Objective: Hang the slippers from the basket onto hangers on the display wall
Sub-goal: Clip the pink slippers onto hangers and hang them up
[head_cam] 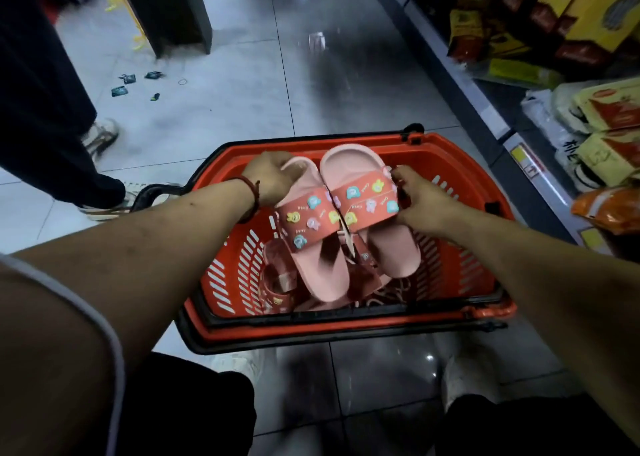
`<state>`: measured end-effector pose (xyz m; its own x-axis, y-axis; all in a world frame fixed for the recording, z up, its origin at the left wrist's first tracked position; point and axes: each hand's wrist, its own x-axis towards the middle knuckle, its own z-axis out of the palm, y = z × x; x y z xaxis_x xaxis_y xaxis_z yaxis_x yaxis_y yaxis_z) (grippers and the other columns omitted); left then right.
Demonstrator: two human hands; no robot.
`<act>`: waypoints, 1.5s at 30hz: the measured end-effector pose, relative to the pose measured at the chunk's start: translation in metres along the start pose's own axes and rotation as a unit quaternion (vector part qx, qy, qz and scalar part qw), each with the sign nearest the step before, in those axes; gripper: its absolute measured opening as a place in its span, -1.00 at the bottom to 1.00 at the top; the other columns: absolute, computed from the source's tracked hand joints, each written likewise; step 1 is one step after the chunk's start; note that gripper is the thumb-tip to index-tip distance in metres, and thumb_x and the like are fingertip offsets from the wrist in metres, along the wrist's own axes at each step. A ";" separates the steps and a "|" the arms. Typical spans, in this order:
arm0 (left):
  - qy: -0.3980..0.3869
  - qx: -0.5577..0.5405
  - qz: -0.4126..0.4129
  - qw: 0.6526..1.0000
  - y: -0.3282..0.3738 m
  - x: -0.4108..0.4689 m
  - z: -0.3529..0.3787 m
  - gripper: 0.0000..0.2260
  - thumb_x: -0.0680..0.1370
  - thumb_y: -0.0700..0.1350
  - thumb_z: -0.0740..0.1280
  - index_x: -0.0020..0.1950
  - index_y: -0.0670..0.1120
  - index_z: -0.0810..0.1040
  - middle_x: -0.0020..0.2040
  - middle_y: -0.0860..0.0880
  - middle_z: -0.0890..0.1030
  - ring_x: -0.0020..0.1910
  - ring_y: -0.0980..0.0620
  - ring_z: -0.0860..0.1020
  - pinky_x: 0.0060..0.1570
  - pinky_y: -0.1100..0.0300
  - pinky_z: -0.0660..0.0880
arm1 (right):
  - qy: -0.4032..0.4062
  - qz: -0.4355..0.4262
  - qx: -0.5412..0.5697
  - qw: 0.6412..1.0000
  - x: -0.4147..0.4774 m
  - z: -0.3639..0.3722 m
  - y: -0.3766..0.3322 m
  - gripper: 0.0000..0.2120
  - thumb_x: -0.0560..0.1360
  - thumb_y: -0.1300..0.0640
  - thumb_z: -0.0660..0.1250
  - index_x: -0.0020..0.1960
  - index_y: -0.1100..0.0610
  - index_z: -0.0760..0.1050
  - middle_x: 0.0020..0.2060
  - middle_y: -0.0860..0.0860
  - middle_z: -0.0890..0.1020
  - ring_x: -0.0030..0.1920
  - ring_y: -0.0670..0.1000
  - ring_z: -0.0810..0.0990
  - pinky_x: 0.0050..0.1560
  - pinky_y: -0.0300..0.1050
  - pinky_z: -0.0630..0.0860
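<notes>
A red plastic basket (460, 192) stands on the floor in front of me. Above it I hold a pair of pink slippers with cartoon charms on their red straps. My left hand (268, 175) grips the toe end of the left slipper (311, 244). My right hand (424, 201) grips the outer edge of the right slipper (360, 192) at its strap. The two slippers lie side by side and seem tied together between the straps. More pink slippers (277, 279) lie at the basket's bottom. No hangers or display wall are in view.
Store shelves with yellow and orange packets (588, 40) run along the right. Another person's legs and shoes (100, 137) stand at the left. A dark shelf end (169, 9) rises at the back left, with small scraps (128, 83) on the grey tiled floor.
</notes>
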<state>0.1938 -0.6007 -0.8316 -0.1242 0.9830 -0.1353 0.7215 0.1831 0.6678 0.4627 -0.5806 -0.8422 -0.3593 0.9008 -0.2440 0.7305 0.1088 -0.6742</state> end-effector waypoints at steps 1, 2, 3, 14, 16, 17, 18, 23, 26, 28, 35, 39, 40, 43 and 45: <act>-0.011 -0.004 -0.008 1.000 -0.002 -0.001 0.003 -0.81 0.65 0.00 0.25 0.05 -0.07 0.60 -0.06 -0.05 0.60 -0.07 0.02 0.50 -0.13 0.22 0.34 | -0.011 0.001 -0.041 0.999 -0.002 0.003 0.001 -0.32 0.37 0.18 0.53 0.40 0.07 0.32 0.24 0.14 0.57 0.22 0.16 0.57 0.21 0.11 0.53; -0.020 -0.001 -0.015 1.000 -0.003 -0.003 0.006 -0.81 0.64 0.00 0.26 0.07 -0.07 0.60 -0.05 -0.05 0.60 -0.06 0.01 0.51 -0.13 0.23 0.34 | -0.022 0.002 -0.077 0.997 -0.004 0.007 0.001 -0.24 0.32 0.11 0.56 0.43 0.10 0.30 0.27 0.16 0.53 0.24 0.17 0.55 0.23 0.08 0.51; -0.026 0.005 -0.021 0.999 -0.005 -0.005 0.008 -0.78 0.64 0.01 0.27 0.12 -0.08 0.61 -0.01 -0.05 0.61 -0.02 -0.01 0.53 -0.11 0.25 0.34 | -0.032 0.002 -0.107 0.994 -0.006 0.011 0.000 -0.18 0.28 0.07 0.57 0.43 0.13 0.29 0.30 0.17 0.48 0.26 0.18 0.52 0.24 0.02 0.49; -0.103 0.041 -0.021 0.994 0.003 -0.016 0.028 -0.72 0.62 0.04 0.29 0.13 -0.14 0.62 0.07 -0.09 0.64 0.05 -0.09 0.58 -0.04 0.12 0.48 | -0.123 0.187 -0.101 0.969 -0.011 0.043 0.006 0.14 0.22 0.13 0.66 0.57 0.23 0.02 0.35 0.17 0.46 0.31 0.18 0.49 0.18 -0.11 0.49; -0.121 0.050 -0.017 0.991 0.006 -0.016 0.032 -0.75 0.63 0.03 0.29 0.01 -0.13 0.62 -0.04 -0.10 0.64 0.00 -0.12 0.58 -0.12 0.12 0.47 | -0.116 0.216 -0.048 0.968 -0.012 0.043 0.010 0.16 0.06 0.03 0.68 0.52 0.20 0.17 0.26 0.12 0.53 0.23 0.14 0.55 0.16 -0.07 0.55; -0.125 0.052 -0.020 0.991 0.007 -0.016 0.033 -0.77 0.63 0.03 0.29 -0.07 -0.10 0.60 -0.11 -0.06 0.61 -0.06 -0.10 0.56 -0.21 0.16 0.42 | -0.106 0.218 -0.032 0.970 -0.013 0.045 0.013 0.17 0.05 0.03 0.67 0.52 0.19 0.17 0.24 0.11 0.54 0.22 0.13 0.56 0.16 -0.06 0.55; -0.125 0.052 -0.023 0.991 0.008 -0.016 0.034 -0.77 0.62 0.04 0.29 -0.13 -0.06 0.57 -0.17 -0.02 0.58 -0.10 -0.07 0.54 -0.27 0.19 0.38 | -0.093 0.212 -0.024 0.973 -0.015 0.047 0.013 0.13 0.14 0.07 0.66 0.53 0.18 0.11 0.24 0.12 0.53 0.23 0.14 0.55 0.16 -0.07 0.54; -0.123 0.059 -0.034 0.990 0.008 -0.013 0.031 -0.86 0.60 -0.02 0.33 0.04 -0.03 0.64 0.00 -0.05 0.64 0.00 -0.05 0.57 -0.08 0.18 0.45 | 0.040 0.081 -0.029 0.996 -0.031 0.067 0.012 -0.25 0.39 0.24 0.49 0.38 0.05 0.09 0.17 0.16 0.49 0.09 0.19 0.59 0.00 -0.06 0.47; -0.136 0.074 -0.053 0.987 0.009 -0.014 0.029 -0.75 0.53 -0.20 0.40 0.20 -0.04 0.63 0.11 -0.06 0.65 0.08 -0.07 0.59 0.03 0.11 0.54 | -0.008 0.072 -0.128 0.989 -0.038 0.067 0.007 -0.45 0.45 0.24 0.43 0.33 0.02 0.26 0.28 0.16 0.32 0.10 0.20 0.56 0.12 0.00 0.54; -0.151 0.075 -0.050 0.984 0.013 -0.017 0.030 -0.64 0.46 -0.26 0.44 0.24 -0.03 0.61 0.13 -0.08 0.65 0.04 -0.07 0.60 -0.04 0.11 0.54 | -0.010 0.074 -0.224 0.972 -0.039 0.064 0.003 -0.52 0.46 0.18 0.41 0.33 0.06 0.36 0.35 0.17 0.20 0.23 0.25 0.46 0.28 0.05 0.48; -0.201 0.046 -0.054 0.977 0.020 -0.025 0.037 -0.46 0.45 -0.26 0.48 0.39 -0.01 0.45 0.26 -0.08 0.56 0.07 -0.06 0.57 0.03 0.06 0.59 | -0.048 0.010 -0.180 0.982 -0.035 0.060 -0.008 -0.44 0.42 0.35 0.39 0.36 0.06 0.34 0.22 0.10 0.49 0.10 0.15 0.56 -0.02 -0.10 0.50; -0.213 0.047 -0.069 0.974 0.020 -0.025 0.037 -0.43 0.42 -0.24 0.50 0.38 0.00 0.41 0.17 -0.09 0.57 0.02 -0.08 0.62 -0.01 -0.04 0.64 | -0.066 -0.059 -0.094 0.992 -0.039 0.055 -0.010 -0.24 0.41 0.18 0.47 0.41 -0.24 0.15 0.10 -0.01 0.54 -0.02 0.08 0.60 -0.12 -0.04 0.58; -0.218 0.048 -0.070 0.972 0.021 -0.025 0.037 -0.39 0.41 -0.23 0.50 0.41 -0.01 0.38 0.18 -0.09 0.57 0.02 -0.08 0.62 0.00 -0.06 0.64 | -0.081 -0.068 -0.120 0.987 -0.038 0.054 -0.010 -0.26 0.41 0.09 0.49 0.41 -0.29 0.18 0.12 0.01 0.54 0.05 0.11 0.60 0.00 0.02 0.59; -0.230 0.039 -0.040 0.972 0.024 -0.028 0.041 -0.38 0.44 -0.21 0.50 0.44 -0.08 0.33 0.16 -0.12 0.56 0.00 -0.09 0.62 -0.06 0.00 0.64 | -0.119 -0.058 -0.157 0.979 -0.034 0.053 -0.011 -0.40 0.43 -0.16 0.48 0.40 -0.24 0.34 0.10 -0.01 0.49 0.13 0.08 0.54 0.10 -0.02 0.52; -0.231 0.029 -0.019 0.972 0.027 -0.030 0.045 -0.44 0.45 -0.20 0.48 0.40 -0.12 0.35 0.14 -0.13 0.57 0.02 -0.11 0.62 -0.04 -0.02 0.63 | -0.121 -0.049 -0.171 0.977 -0.032 0.052 -0.012 -0.41 0.42 -0.22 0.47 0.40 -0.19 0.39 0.05 -0.05 0.47 0.10 0.02 0.50 0.00 -0.10 0.45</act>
<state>0.2479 -0.6262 -0.8428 0.1568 0.8619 -0.4823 0.7618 0.2053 0.6145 0.4351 -0.6323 -0.8619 -0.5345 0.7571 -0.3756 0.8217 0.3614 -0.4407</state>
